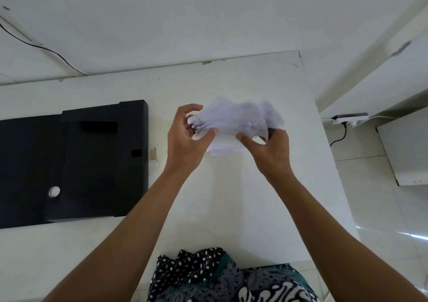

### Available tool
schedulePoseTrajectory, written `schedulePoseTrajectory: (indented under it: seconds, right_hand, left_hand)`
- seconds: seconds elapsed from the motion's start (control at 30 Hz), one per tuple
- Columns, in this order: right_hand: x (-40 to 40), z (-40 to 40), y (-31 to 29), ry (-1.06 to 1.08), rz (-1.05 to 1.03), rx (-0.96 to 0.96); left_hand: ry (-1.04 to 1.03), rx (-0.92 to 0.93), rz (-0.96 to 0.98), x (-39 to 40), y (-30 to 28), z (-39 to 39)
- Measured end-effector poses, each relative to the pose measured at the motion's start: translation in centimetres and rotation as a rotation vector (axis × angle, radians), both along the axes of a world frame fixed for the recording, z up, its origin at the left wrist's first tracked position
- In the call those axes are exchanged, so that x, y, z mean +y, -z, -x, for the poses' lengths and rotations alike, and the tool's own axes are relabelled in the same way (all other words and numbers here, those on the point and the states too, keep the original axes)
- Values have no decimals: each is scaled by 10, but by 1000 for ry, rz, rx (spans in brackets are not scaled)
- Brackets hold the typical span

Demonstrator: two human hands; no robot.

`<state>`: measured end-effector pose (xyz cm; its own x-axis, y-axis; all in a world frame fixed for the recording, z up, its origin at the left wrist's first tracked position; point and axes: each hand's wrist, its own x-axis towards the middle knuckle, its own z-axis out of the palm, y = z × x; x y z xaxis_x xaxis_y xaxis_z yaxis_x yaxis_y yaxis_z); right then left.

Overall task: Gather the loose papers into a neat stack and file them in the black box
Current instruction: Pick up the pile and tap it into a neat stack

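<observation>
One bundle of white papers (pixel 234 121) is held above the white tabletop (pixel 231 197) by two hands. The left hand (pixel 185 139) is closed on the bundle's left edge, the right hand (pixel 269 150) on its right edge, with thumbs pressed on the near face. The sheets are blurred, so their number cannot be counted. One black box (pixel 97 160) is seen lying open and flat on the tabletop, well to the left of the hands, with one round white spot on it.
</observation>
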<state>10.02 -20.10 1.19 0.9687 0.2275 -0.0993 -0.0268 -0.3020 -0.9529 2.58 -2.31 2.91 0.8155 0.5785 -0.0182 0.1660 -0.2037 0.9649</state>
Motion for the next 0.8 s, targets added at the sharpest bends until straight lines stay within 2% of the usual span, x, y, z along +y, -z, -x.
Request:
schedulePoseTrajectory:
  seconds: [0.1, 0.2, 0.3, 0.37, 0.53, 0.63, 0.73, 0.8]
  right_hand:
    - [0, 7, 13, -79, 109, 8]
    - [2, 2, 10, -70, 91, -1]
    - [4, -7, 0, -42, -88, 222]
    - [5, -4, -5, -76, -169, 332]
    - [11, -1, -9, -21, -240, 234]
    - [12, 8, 4, -32, -114, 161]
    - [14, 17, 18, 26, 17, 241]
    - [14, 14, 18, 66, -29, 274]
  left_hand:
    - [133, 187, -10, 3, 21, 7]
    - [88, 312, -35, 7, 22, 4]
    - [55, 246, 152, 8, 4, 0]
    - [89, 218, 206, 5, 0, -1]
    - [73, 161, 169, -1, -4, -6]
    - [65, 149, 166, -9, 3, -1]
    - [56, 205, 181, -15, 17, 4]
    - [30, 205, 180, -16, 19, 3]
